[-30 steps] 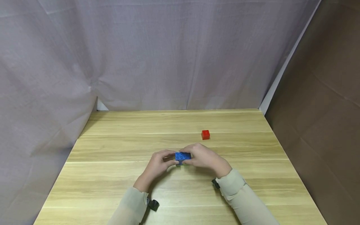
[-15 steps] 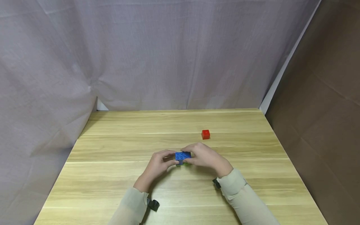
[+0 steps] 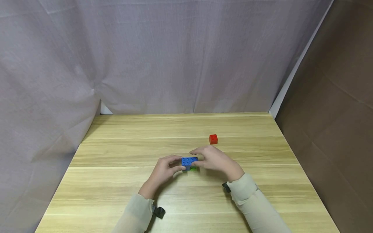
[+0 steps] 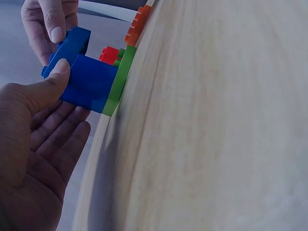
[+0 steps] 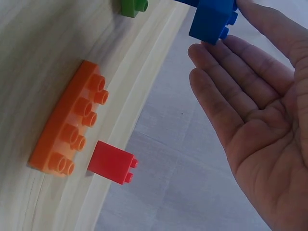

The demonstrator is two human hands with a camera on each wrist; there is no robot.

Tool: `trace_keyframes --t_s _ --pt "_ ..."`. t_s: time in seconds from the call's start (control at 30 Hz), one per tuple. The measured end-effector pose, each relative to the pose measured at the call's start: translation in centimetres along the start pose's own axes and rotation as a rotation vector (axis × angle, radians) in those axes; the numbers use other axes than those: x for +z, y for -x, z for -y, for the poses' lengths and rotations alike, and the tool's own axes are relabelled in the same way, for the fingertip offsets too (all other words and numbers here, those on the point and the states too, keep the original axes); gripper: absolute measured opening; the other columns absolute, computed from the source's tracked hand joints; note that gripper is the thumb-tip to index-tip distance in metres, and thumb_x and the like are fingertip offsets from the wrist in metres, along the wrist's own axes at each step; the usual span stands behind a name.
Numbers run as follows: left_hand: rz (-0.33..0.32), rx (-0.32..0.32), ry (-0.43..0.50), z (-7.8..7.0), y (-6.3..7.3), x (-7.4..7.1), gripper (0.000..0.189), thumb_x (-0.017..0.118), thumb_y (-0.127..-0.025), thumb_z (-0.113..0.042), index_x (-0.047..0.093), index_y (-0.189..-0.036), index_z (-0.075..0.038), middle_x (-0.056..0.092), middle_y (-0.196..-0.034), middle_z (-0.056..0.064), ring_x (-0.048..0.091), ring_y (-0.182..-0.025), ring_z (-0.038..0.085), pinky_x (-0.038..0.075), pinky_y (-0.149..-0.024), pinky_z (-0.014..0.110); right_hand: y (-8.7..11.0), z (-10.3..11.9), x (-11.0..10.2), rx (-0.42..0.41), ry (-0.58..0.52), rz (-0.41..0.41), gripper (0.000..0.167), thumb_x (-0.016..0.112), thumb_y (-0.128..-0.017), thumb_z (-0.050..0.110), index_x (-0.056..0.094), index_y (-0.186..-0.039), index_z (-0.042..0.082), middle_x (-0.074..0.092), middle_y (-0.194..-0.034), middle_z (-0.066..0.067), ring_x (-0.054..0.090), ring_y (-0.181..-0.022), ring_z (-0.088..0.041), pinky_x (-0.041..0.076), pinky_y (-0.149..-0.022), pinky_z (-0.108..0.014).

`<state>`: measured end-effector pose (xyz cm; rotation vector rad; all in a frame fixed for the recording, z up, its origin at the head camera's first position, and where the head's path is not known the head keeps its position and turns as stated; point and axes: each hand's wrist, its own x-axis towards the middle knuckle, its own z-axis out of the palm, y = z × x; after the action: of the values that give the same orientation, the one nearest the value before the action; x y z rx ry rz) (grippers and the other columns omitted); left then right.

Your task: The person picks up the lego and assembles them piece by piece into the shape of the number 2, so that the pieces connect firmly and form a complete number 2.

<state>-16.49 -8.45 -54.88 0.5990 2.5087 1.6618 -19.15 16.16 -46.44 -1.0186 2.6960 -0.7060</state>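
Head view shows the left grip (image 3: pixel 164 169) clamped on blue bricks (image 3: pixel 186 160) (a green brick (image 3: pixel 193 168) beneath), the right grip (image 3: pixel 215 158) apart.

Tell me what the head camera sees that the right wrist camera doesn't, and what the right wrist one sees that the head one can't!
Only the head view shows the left hand, which pinches the blue bricks, and the pale sleeves.

Only the right wrist view shows the orange brick; the right hand probably hides it from the head camera.

Both show the right hand, blue bricks, green brick, red brick and wooden table.
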Motion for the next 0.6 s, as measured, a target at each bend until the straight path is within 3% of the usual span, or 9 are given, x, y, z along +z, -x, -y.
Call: trace_keyframes --t_s 0.3,0.6 --pt "-0.001 -0.004 -0.005 0.0 0.0 0.0 0.037 0.081 -0.085 -0.03 0.073 -0.119 -0.018 0.071 -0.117 -0.004 0.069 -0.106 0.013 0.054 -0.09 0.022 0.0 -0.6 -0.6 -0.031 0.027 -0.039 0.042 0.077 -0.091 0.031 0.07 -0.125 0.006 0.07 -0.123 -0.007 0.068 -0.108 -0.018 0.056 -0.092 -0.036" --pt "-0.007 -0.028 -0.007 0.0 0.0 0.1 0.04 0.083 -0.084 -0.031 0.072 -0.12 -0.017 0.071 -0.117 -0.003 0.07 -0.103 0.013 0.055 -0.089 0.022 -0.2 -2.9 -1.7 0.047 0.031 -0.095 0.037 0.07 -0.096 0.028 0.069 -0.126 0.006 0.069 -0.125 -0.007 0.066 -0.114 -0.023 0.053 -0.098 -0.041"
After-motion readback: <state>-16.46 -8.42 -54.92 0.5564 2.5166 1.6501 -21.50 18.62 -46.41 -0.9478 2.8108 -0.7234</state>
